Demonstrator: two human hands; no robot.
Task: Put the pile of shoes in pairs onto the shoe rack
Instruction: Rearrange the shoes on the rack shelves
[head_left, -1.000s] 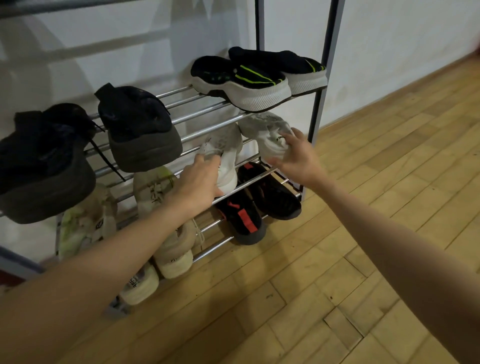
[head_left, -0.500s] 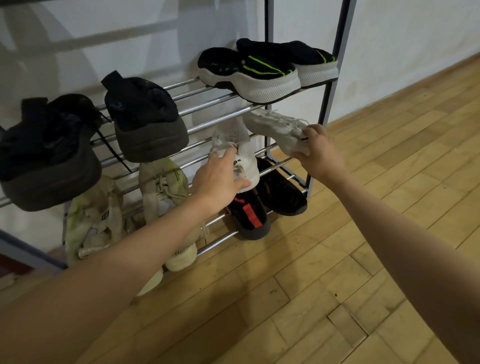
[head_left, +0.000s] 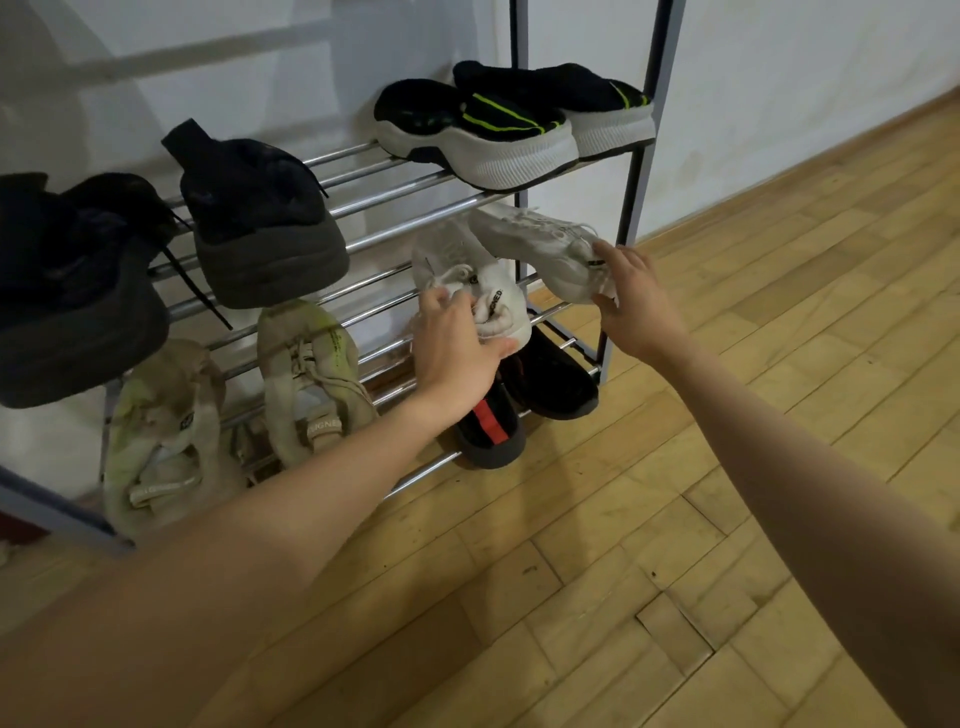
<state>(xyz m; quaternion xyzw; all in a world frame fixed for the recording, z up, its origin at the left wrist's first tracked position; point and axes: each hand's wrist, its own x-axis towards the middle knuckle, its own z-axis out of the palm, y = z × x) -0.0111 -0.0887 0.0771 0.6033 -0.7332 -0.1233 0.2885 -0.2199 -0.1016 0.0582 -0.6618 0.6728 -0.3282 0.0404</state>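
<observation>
Two white shoes (head_left: 470, 275) sat on rack (head_left: 395, 195) middle tier. Left hand (head_left: 452, 353) gripped one heel; right hand (head_left: 636, 306), fingers spread, touched other (head_left: 545, 249), probably squaring the pair side by side.

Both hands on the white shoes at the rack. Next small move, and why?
Probably nudge the right white shoe straight beside the left white shoe: it lies skewed across the bars, heel overhanging at the right hand, while the left hand grips its mate.
</observation>
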